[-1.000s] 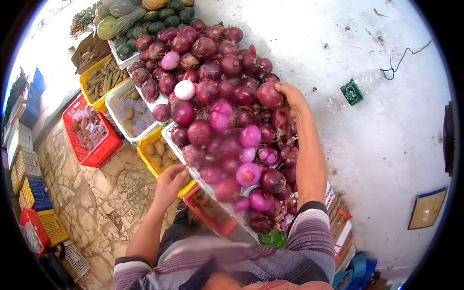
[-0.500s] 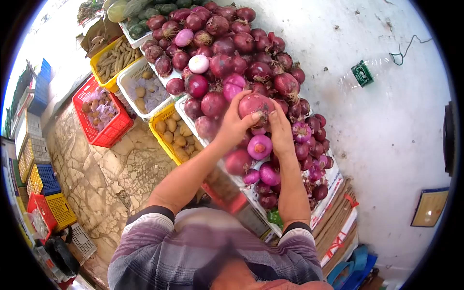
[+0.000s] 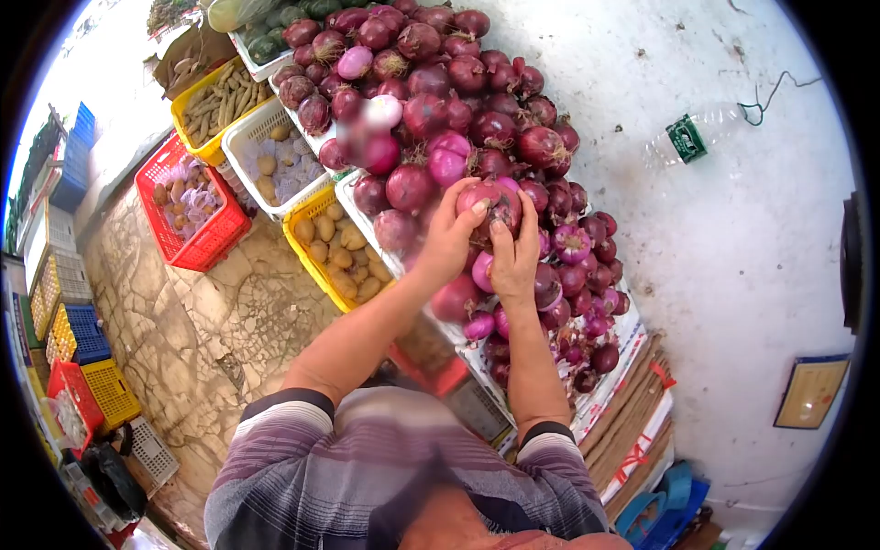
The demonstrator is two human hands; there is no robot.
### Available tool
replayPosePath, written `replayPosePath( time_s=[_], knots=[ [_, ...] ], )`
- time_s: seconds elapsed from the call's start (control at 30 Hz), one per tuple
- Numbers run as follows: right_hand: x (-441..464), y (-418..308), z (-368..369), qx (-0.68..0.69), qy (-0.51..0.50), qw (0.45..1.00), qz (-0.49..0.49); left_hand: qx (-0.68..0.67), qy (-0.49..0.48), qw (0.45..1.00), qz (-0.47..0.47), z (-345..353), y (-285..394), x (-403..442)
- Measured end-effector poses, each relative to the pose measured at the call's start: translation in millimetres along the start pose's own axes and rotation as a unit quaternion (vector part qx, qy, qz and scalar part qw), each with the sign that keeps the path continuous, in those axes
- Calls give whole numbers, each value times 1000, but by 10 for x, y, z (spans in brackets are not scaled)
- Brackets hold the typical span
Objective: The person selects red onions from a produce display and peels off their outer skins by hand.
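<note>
A second ago the right hand [image 3: 515,266] had its fingers on a red onion [image 3: 490,203] at the far edge of the pile of onions [image 3: 427,115], while the left hand [image 3: 446,240] hung apart from it, near the yellow crate [image 3: 308,258]. By half a second ago both hands had the onion between them over the pile, and they have it there now. What has changed is the right hand's grip: its fingers lay along the onion's side then, and now its thumb shows pressed on the near face, close to the left thumb. The left hand is curled round the other side, much as it was. The onion is clasped above the near part of the pile, and a bright pink onion [image 3: 482,271] just below is now partly covered by the right hand. The pale, whitish onion [image 3: 385,111], sharp half a second ago, has a blurred patch over its side (what makes the blur, I cannot tell). The potatoes [image 3: 346,258] lie in the yellow crate as before.
</note>
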State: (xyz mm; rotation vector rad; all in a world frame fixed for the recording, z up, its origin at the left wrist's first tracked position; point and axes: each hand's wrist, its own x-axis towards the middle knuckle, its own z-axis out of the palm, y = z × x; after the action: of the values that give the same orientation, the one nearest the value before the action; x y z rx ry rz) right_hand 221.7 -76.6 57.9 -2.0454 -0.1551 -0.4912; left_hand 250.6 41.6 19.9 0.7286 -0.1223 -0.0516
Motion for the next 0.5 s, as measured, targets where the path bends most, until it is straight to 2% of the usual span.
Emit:
replayPosePath(
  time_s=[0.2,0.27,0.33,0.5],
  knots=[
    [-80,-11,27,-31,26,999,0,9,-8,1000,-14,3,4,-52],
    [-131,-19,-2,14,21,997,71,0,-11,1000,-26,-1,-22,-61],
    [-168,-20,-25,31,25,995,93,27,-21,999,-39,56,89,-96],
    [-259,32,-164,7,26,999,42,38,-55,997,-42,106,-7,-109]
  ],
)
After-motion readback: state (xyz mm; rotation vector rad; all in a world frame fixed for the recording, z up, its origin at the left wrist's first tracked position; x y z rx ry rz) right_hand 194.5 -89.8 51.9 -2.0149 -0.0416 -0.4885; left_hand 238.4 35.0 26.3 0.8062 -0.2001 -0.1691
